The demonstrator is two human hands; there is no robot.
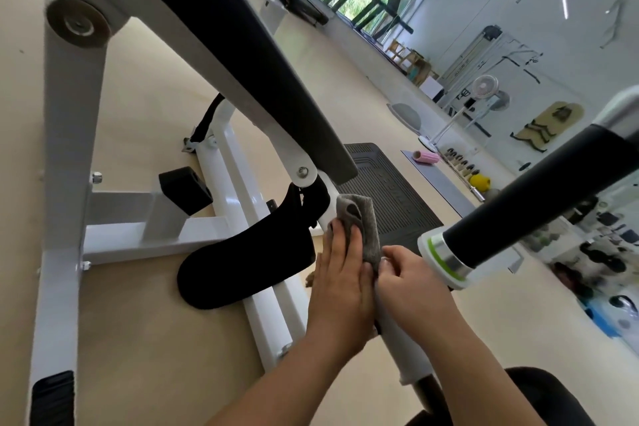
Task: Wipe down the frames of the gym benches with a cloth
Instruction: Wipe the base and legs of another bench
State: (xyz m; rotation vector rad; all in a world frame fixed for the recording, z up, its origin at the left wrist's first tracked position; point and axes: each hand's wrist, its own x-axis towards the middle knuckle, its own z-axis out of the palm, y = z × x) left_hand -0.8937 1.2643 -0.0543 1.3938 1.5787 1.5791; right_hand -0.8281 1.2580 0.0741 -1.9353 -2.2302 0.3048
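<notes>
Pressing the cloth (363,218) against the white tube (397,332) of the frame (266,318), just below the bolt (303,171) and the end of the pad (242,55). Lying flat over it with the left hand (340,273), fingers (337,235) straight and close together, palm down, gripping nothing. Pinching the cloth's lower edge with the right hand (411,282), thumb and forefinger curled, the remaining fingers seeming to curl toward the tube; unable to tell cloth from metal inside that grip.

Judging the cloth as soft, thin and light: bunching into folds at the top, draping over the round tube, carrying no weight worth bracing for. Probably sliding easily on the glossy paint, so calling for steady pressure from a flat palm rather than a tight fist. Best handling by spreading it under the fingers and trapping one edge, as here, guarding against rolling up or slipping round the far side of the tube.

Treating the frame as the opposite: stiff, heavy, standing on the floor (138,339), needing no steadying. Watching for snagging on the bolt head when working upward, and for loose folds dragging instead of wiping.
</notes>
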